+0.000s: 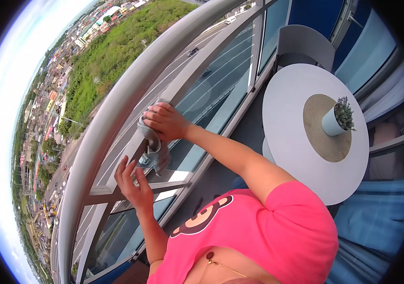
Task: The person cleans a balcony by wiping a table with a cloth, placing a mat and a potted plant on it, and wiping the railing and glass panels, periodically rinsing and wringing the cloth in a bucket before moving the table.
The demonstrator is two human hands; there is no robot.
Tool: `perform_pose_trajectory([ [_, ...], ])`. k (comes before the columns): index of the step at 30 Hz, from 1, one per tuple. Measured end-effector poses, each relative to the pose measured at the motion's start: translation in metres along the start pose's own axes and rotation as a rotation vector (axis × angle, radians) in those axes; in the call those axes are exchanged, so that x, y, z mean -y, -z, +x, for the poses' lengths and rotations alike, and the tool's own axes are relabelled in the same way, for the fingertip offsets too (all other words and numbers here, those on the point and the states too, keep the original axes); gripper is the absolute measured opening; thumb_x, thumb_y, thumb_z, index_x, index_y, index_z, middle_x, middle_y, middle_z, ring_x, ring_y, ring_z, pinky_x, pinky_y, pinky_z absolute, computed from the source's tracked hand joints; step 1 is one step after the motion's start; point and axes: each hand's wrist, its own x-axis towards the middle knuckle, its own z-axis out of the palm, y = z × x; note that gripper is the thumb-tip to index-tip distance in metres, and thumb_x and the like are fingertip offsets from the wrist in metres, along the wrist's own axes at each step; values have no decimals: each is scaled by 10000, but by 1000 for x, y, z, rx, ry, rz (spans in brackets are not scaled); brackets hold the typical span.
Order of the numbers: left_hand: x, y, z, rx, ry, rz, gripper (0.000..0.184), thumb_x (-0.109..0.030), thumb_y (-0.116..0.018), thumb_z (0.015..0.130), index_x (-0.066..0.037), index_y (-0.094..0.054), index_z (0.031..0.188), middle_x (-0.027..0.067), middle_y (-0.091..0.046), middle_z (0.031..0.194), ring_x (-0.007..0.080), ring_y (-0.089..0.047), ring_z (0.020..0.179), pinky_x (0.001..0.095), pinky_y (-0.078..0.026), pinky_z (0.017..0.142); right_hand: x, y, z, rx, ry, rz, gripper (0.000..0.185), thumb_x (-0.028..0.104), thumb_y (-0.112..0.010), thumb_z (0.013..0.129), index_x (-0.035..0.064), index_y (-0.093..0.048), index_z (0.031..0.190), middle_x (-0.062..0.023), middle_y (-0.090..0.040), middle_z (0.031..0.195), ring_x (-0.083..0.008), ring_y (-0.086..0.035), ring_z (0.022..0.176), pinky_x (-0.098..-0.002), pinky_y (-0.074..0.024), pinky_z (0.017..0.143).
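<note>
My right hand point(165, 121) is closed round a grey cloth point(157, 151) and presses it on the lower rail point(183, 87) of the balcony railing. Part of the cloth hangs down below my fingers, in front of the glass. Nearer to me along the same rail, my left hand point(134, 184) is raised with its fingers spread and nothing in it. The thick rounded top rail point(116, 102) curves past both hands on the outer side.
To the right stands a white oval table point(287, 118) with a round woven mat point(313, 123) and a potted plant point(334, 122). A grey chair point(306, 45) is behind it. Blue curtains point(377, 213) hang at the lower right. Beyond the railing lie a road and greenery far below.
</note>
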Motion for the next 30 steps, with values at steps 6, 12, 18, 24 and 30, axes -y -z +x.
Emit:
perform_pose_trajectory([
  [6,30,13,-6,58,147,253,153,-40,-542,842,-29,-576,991,124,-524,1199,297,-450,1135,397,-350,943,-180,52,-47,-248,-508,-277,595,306,-553,805,39,-355,1298,-132,-332,1393,-362,-257,1302,-514,-188,1061],
  [12,43,8,2,151,142,330,219,-84,-509,879,-53,-545,1092,130,-496,1241,294,-445,1151,397,-336,960,-163,2,-58,-898,-1044,912,501,187,-508,877,9,-314,1304,-114,-432,1225,-199,-440,1083,-310,-319,958],
  [18,54,-9,9,173,96,304,269,-138,-422,927,-32,-515,1156,147,-497,1238,309,-439,1161,407,-316,983,84,-107,-66,-325,-843,543,557,213,-481,811,-39,-322,1282,-266,-324,1268,-448,-283,1187,-546,-115,1035],
  [24,62,-6,9,249,17,336,304,-187,-433,934,-30,-493,1187,156,-488,1254,341,-421,1195,434,-321,987,127,-118,-82,-86,-564,219,215,297,-576,714,142,-604,861,-34,-536,966,-278,-495,961,-625,-187,979],
  [30,61,-4,9,299,76,338,366,-250,-436,937,-39,-453,1236,183,-472,1248,349,-388,1219,439,-303,997,-99,-94,-130,-628,-1264,494,724,324,-556,743,22,-262,1332,-179,-279,1379,-412,-207,1299,-581,-55,1067],
])
